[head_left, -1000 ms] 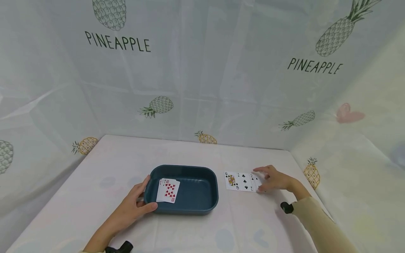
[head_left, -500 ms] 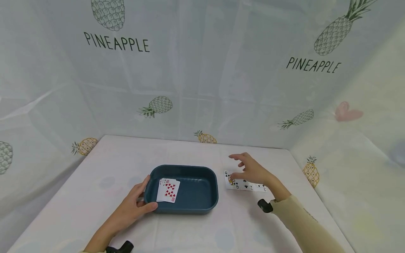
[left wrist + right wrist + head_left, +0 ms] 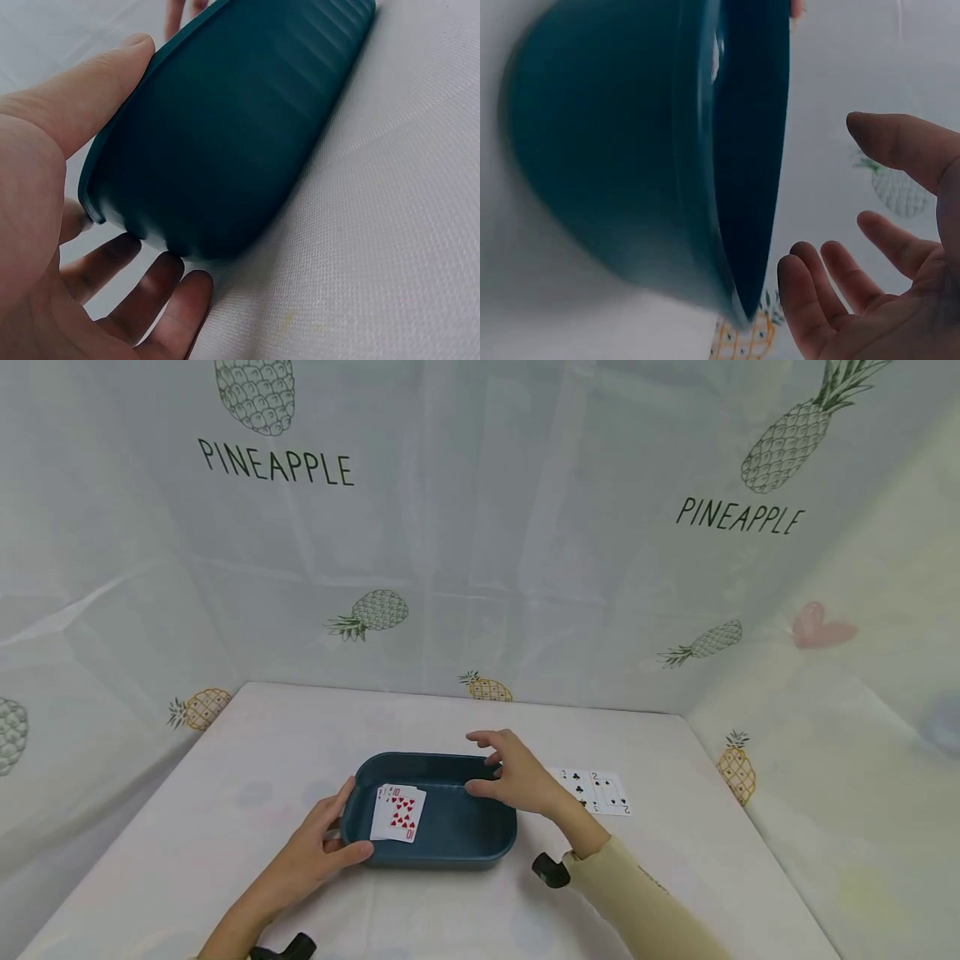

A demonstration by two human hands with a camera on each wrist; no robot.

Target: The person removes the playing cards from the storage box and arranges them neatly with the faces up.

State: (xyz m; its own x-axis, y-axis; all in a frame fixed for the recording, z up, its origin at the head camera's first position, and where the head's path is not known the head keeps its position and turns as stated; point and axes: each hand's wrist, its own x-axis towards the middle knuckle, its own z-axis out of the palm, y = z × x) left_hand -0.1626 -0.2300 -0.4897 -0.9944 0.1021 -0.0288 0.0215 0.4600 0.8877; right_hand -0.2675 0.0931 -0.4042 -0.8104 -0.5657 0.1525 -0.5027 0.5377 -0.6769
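Note:
A dark blue rectangular dish [image 3: 457,860] sits on the table, and my left hand [image 3: 318,843] grips its left end. In the left wrist view the thumb [image 3: 101,86] lies along the rim and the fingers reach round the end wall. Inside, at the left, lies a small stack of playing cards [image 3: 401,814] with the ten of hearts on top. My right hand [image 3: 517,777] hovers over the dish's right end, fingers spread and loosely bent, holding nothing. Behind its wrist, a three of clubs [image 3: 578,787] and a black two [image 3: 611,793] lie face up in a row.
A white cloth covers the table [image 3: 300,718]. A hanging sheet [image 3: 480,527] printed with pineapples stands close behind it, with more sheeting at both sides. Black wrist cameras [image 3: 551,870] sit on both arms.
My right hand has moved left, from the row of cards, past the queen, to above the dish's right end. The queen is now hidden behind it. The left hand and dish stay put.

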